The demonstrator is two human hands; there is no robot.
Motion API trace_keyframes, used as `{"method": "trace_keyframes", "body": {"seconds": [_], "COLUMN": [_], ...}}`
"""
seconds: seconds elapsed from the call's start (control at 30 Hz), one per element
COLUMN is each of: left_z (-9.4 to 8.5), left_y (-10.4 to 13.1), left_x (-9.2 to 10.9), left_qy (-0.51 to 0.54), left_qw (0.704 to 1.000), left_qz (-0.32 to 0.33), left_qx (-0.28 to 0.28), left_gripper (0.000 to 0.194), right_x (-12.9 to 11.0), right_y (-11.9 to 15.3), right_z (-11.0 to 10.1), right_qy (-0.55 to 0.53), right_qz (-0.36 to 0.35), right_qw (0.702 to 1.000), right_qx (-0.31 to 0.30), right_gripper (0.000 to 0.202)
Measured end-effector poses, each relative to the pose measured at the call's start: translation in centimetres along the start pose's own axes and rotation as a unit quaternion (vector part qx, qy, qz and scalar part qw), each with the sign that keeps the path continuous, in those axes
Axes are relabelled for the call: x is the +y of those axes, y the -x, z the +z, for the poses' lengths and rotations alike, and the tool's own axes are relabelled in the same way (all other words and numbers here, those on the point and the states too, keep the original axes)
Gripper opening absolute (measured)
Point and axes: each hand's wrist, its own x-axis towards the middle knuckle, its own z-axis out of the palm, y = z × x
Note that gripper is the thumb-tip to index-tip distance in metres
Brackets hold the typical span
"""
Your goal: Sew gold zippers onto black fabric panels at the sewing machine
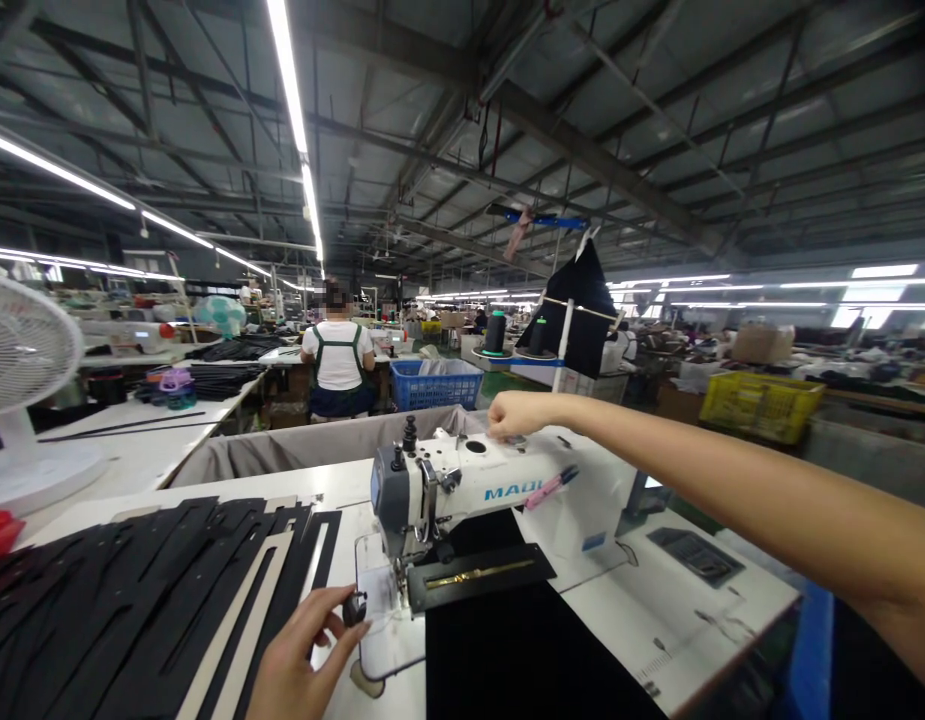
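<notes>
My left hand [306,645] pinches a small dark metal piece [355,607] between thumb and fingers, just left of the needle area. My right hand [523,412] is closed, knuckles up, on top of the white sewing machine [462,490]. Whatever its fingers hold there is hidden. Beside the presser foot lies a black strip [499,575] with a gold zipper [477,573] in its slot. Black fabric [522,650] spreads beneath it and hangs toward me. A pink thread snipper [552,487] rests against the machine's arm.
Stacked black pieces [124,600] and beige slotted strips [237,620] cover the table's left side. A white fan [27,350] stands at far left. Thread cones [496,335] rise behind the machine. A person [338,355] sits ahead near a blue basket [436,385].
</notes>
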Motion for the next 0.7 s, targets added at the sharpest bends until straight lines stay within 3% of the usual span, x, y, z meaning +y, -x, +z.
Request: {"method": "trace_keyframes", "body": {"seconds": [0.1,0.2,0.27,0.37,0.5,0.6,0.7], "left_z": [-0.1,-0.2,-0.1,0.1,0.2,0.0,0.0], "left_y": [0.0,0.0,0.0,-0.1,-0.1,-0.2,-0.2], "left_x": [0.2,0.2,0.2,0.2,0.4,0.5,0.6], "left_qy": [0.004,0.008,0.015,0.025,0.023,0.015,0.013], "left_qw": [1.000,1.000,1.000,1.000,0.999,0.999,1.000], "left_qz": [-0.001,0.001,0.000,-0.003,-0.022,-0.029,-0.023], "left_qx": [0.005,0.015,0.010,0.003,0.004,0.009,0.014], "left_gripper": [0.035,0.035,0.034,0.032,0.032,0.033,0.034], "right_x": [1.5,3.3,3.4,1.6,-0.5,0.4,1.6], "right_y": [-0.3,1.5,3.4,5.2,3.6,2.2,3.2], "right_z": [-0.2,-0.1,0.3,1.1,1.1,0.6,0.6], "right_qy": [0.049,0.089,0.101,0.109,0.148,0.189,0.214], "right_qz": [0.052,0.083,0.065,-0.005,-0.035,0.014,0.037], "right_qw": [0.995,0.988,0.989,0.992,0.984,0.976,0.973], "right_qx": [0.073,0.097,0.083,0.060,0.091,0.108,0.081], "right_gripper": [0.025,0.023,0.021,0.019,0.022,0.026,0.021]}}
